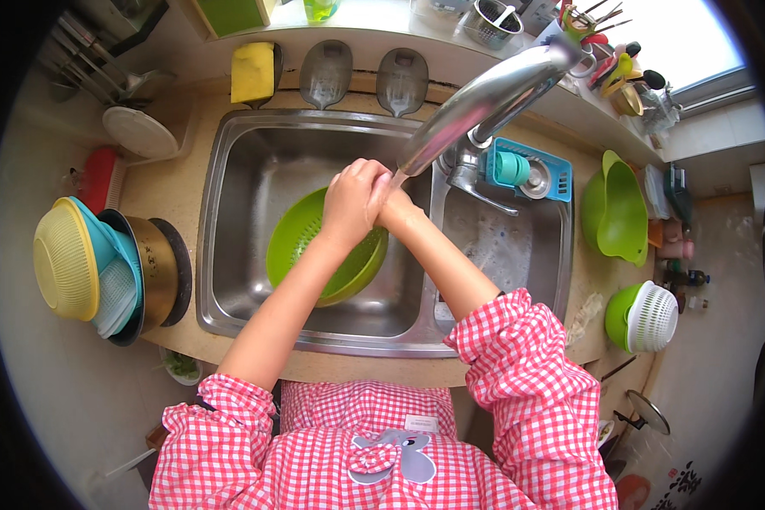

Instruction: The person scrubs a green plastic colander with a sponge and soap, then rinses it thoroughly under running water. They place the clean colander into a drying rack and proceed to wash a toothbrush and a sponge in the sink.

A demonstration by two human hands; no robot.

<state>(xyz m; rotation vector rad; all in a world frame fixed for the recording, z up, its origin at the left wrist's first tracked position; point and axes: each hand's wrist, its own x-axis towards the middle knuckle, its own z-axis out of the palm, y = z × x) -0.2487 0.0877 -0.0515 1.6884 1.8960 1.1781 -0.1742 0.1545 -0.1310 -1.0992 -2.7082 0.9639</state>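
Observation:
My left hand (355,199) lies over my right hand (395,207), and the two are pressed together under the chrome faucet (478,115). Water from the spout runs onto the fingers. Most of my right hand's fingers are hidden behind the left, and whether anything is between the palms does not show. Below them, a green colander (293,239) with a perforated inside rests in the larger basin of the stainless steel sink (242,191). My left forearm covers part of it.
A blue plastic basket (558,175) sits behind the smaller basin (542,255). To the right are a green basin (615,210) and a white colander (653,317). Stacked colanders (67,261) lean in a pot (156,268) at left. A yellow sponge (252,73) hangs behind the sink.

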